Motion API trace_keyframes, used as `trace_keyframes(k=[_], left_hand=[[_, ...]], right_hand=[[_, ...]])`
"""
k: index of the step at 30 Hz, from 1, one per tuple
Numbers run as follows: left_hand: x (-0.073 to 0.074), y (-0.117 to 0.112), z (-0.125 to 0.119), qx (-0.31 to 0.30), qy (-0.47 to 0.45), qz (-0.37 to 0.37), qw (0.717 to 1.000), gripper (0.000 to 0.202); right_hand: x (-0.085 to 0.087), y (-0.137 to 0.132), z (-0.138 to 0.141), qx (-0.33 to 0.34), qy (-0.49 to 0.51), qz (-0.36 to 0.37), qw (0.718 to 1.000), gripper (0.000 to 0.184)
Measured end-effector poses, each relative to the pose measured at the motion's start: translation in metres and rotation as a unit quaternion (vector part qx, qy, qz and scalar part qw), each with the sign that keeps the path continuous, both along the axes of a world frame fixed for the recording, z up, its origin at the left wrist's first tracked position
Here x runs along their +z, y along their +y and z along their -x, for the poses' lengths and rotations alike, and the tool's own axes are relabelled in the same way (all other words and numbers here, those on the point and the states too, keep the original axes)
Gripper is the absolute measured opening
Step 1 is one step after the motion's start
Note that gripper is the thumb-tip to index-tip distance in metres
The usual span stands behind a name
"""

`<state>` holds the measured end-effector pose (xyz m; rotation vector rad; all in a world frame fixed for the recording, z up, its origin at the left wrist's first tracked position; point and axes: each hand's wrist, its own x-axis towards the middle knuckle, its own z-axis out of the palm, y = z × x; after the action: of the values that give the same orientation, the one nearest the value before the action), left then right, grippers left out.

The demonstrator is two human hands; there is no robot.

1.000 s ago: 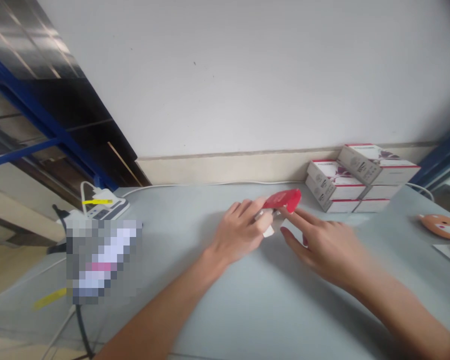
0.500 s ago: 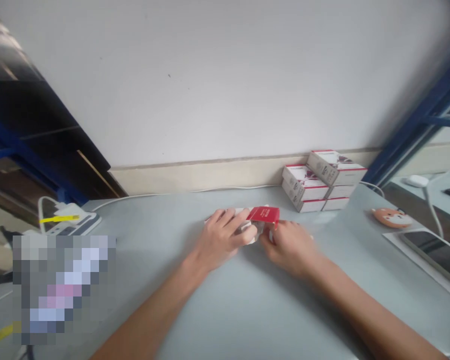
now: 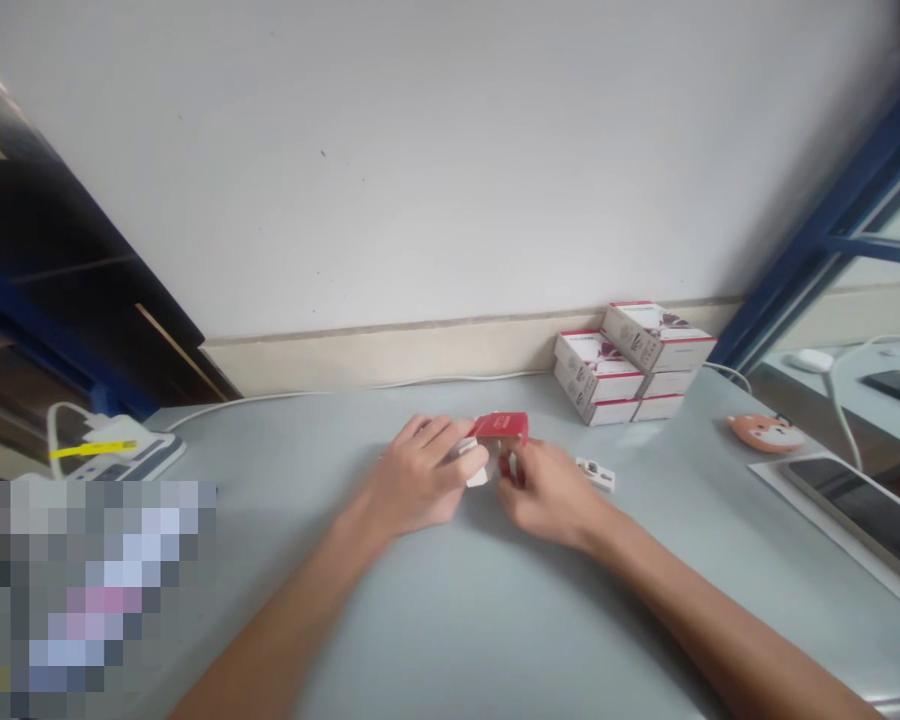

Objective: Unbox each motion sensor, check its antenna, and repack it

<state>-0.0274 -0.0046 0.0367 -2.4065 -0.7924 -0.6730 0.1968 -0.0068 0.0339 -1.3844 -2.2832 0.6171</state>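
Note:
A small white cardboard box [image 3: 477, 474] with a raised red flap [image 3: 501, 425] lies on the table between my hands. My left hand [image 3: 424, 470] is closed around its left part, with the fingers over the top. At the flap's right end is my right hand [image 3: 551, 488], its fingers curled and pressed together beside the box's open end. What those fingers pinch is hidden. Just beyond my right hand lies a small flat white piece with dark details [image 3: 597, 474], partly covered by the hand.
Several white and red boxes [image 3: 630, 365] are stacked against the wall. To the right are an orange animal-face object [image 3: 766, 433] and a phone [image 3: 862, 510] on a white slab. A power strip [image 3: 131, 455] with a cable stands at left, behind a pixelated area.
The whole view has shifted slightly, so things sit further left. My right hand has moved a little relative to the flap, and more of the small white piece beside it shows.

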Motion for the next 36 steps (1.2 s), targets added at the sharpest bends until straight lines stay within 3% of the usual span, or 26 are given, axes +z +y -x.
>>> trace_keyframes(k=[4,10,12,14,15,16,18,20,21,23,25,27,28,31,34,36], left_hand=[[0.009,-0.003,-0.003,0.024,0.013,0.036,0.999,0.038],[0.010,-0.003,0.000,0.033,0.064,0.034,0.997,0.042],[0.009,-0.003,-0.002,0.041,0.005,0.050,0.998,0.041],[0.008,-0.004,-0.008,0.038,-0.160,0.084,0.983,0.036],[0.008,-0.006,-0.012,0.036,-0.276,0.114,0.954,0.035],[0.008,-0.007,-0.016,0.029,-0.408,0.151,0.900,0.041],[0.008,-0.009,-0.025,0.003,-0.598,0.251,0.761,0.061],[0.006,-0.008,-0.030,-0.012,-0.681,0.352,0.643,0.069],[0.004,-0.007,-0.031,-0.009,-0.703,0.388,0.596,0.069],[-0.002,-0.002,-0.031,0.003,-0.739,0.426,0.522,0.065],[-0.007,0.003,-0.028,0.003,-0.753,0.454,0.476,0.055],[-0.010,0.007,-0.024,0.025,-0.744,0.468,0.477,0.039],[-0.011,0.008,-0.023,0.048,-0.737,0.466,0.487,0.035],[-0.010,0.008,-0.020,0.121,-0.702,0.434,0.552,0.029],[-0.008,0.007,-0.020,0.102,-0.630,0.446,0.628,0.026],[-0.008,0.008,-0.020,0.074,-0.588,0.482,0.645,0.030]], right_hand=[[0.012,-0.006,-0.006,0.015,0.034,0.006,0.999,0.004],[0.011,-0.008,-0.009,0.004,0.059,0.005,0.998,0.024],[0.007,-0.007,-0.006,-0.016,0.126,0.032,0.991,0.025],[0.004,-0.008,-0.004,-0.053,0.239,0.069,0.967,0.028],[0.003,-0.010,-0.003,-0.064,0.294,0.079,0.950,0.030],[0.003,-0.011,-0.002,-0.063,0.334,0.083,0.937,0.034],[0.004,-0.014,0.000,-0.042,0.355,0.078,0.931,0.043],[0.006,-0.016,0.002,-0.043,0.317,0.075,0.945,0.056],[0.007,-0.016,0.003,-0.058,0.295,0.077,0.951,0.060],[0.007,-0.015,0.004,-0.077,0.273,0.110,0.953,0.059],[0.007,-0.013,0.003,-0.080,0.281,0.155,0.944,0.055],[0.008,-0.009,0.000,-0.088,0.315,0.145,0.934,0.054],[0.010,-0.007,-0.001,-0.105,0.335,0.105,0.930,0.056],[0.021,-0.001,-0.005,-0.161,0.344,-0.046,0.924,0.062],[0.034,0.002,-0.006,-0.190,0.296,-0.099,0.931,0.061],[0.037,0.004,-0.008,-0.197,0.296,-0.081,0.931,0.060]])
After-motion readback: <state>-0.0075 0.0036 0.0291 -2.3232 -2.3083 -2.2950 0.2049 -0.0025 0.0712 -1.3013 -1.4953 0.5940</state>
